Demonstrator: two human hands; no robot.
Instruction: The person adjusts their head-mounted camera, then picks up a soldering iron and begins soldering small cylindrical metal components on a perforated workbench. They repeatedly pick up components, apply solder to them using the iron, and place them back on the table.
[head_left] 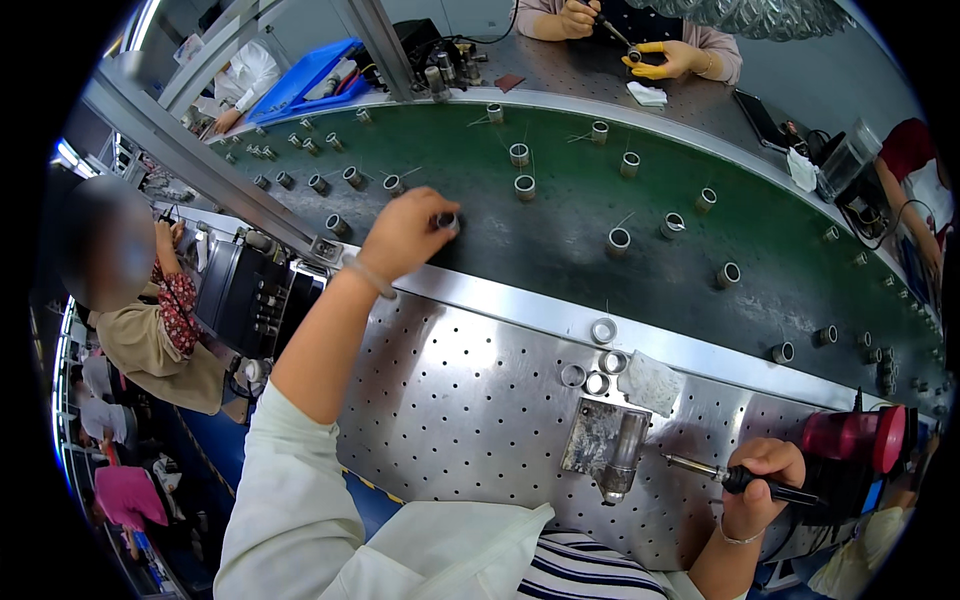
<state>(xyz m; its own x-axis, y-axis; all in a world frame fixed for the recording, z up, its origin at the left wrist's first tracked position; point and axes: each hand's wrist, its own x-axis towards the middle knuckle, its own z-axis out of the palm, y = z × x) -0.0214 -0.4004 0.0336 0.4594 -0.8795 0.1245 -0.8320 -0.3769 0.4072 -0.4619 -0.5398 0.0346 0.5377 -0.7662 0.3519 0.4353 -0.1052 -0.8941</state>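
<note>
My left hand (402,236) reaches out over the green conveyor belt (480,240). Its fingers are closed round a small metal cylinder (449,222) with a dark opening. In my right hand (775,462), at the lower right, is a soldering iron (698,466) with a black handle. Its tip points left, toward a metal block with a clear tube (626,450) lying on the perforated steel table (470,400). Several metal rings (597,383) sit beyond that block, beside a whitish pad (652,384).
Several upright metal cylinders (619,240), some with thin wires, stand along the belt. A red container (850,440) is at the right. A metal frame post (215,165) rises on the left. Across the belt, a co-worker's yellow-covered fingers (655,62) hold a part; others work at both sides.
</note>
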